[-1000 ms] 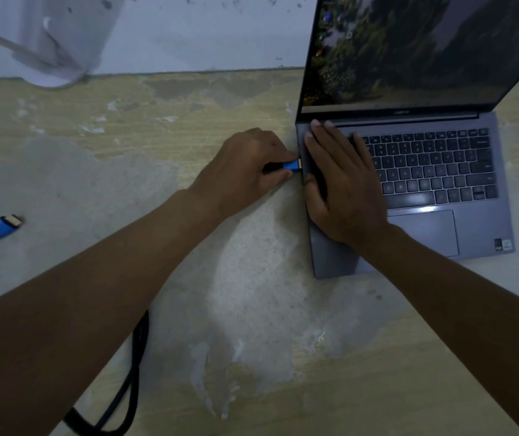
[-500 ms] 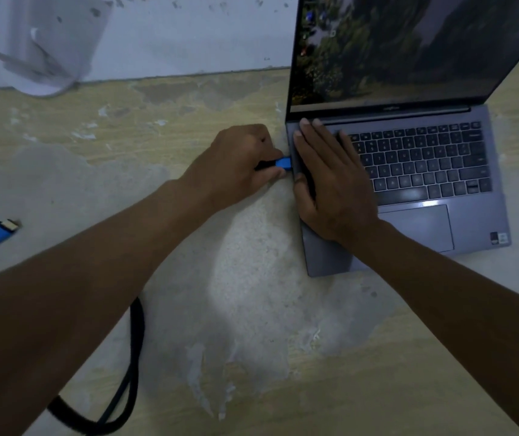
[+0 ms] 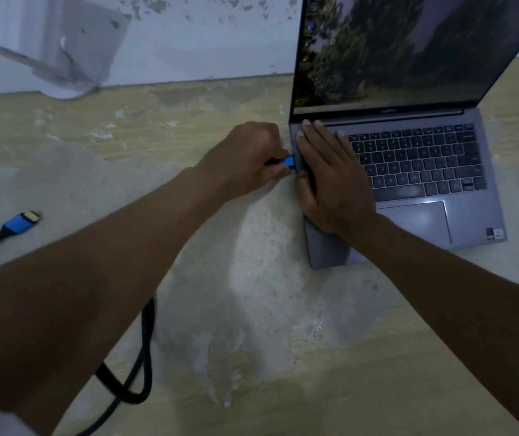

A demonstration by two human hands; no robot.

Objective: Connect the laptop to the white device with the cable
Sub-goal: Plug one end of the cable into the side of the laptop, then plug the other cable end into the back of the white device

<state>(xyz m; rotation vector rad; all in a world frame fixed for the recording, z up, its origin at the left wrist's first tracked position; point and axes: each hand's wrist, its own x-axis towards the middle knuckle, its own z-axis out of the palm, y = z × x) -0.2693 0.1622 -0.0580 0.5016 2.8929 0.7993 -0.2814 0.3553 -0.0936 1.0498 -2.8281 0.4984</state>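
A grey laptop stands open on the worn table, screen lit. My left hand pinches the blue cable plug and holds it against the laptop's left edge. Flat on the left of the keyboard deck lies my right hand, fingers spread, holding nothing. The cable's other blue plug with a gold tip lies loose at the far left. The black cable loops under my left forearm. A white device stands at the back left by the wall.
The table top is patchy, with worn paint in the middle. A white wall runs along the back edge. The laptop's lid rises at the top right.
The gold tip visible one second ago at the laptop's edge is now hidden, with the blue plug pushed right against the laptop's side. The view has shifted slightly; my right hand stays put.
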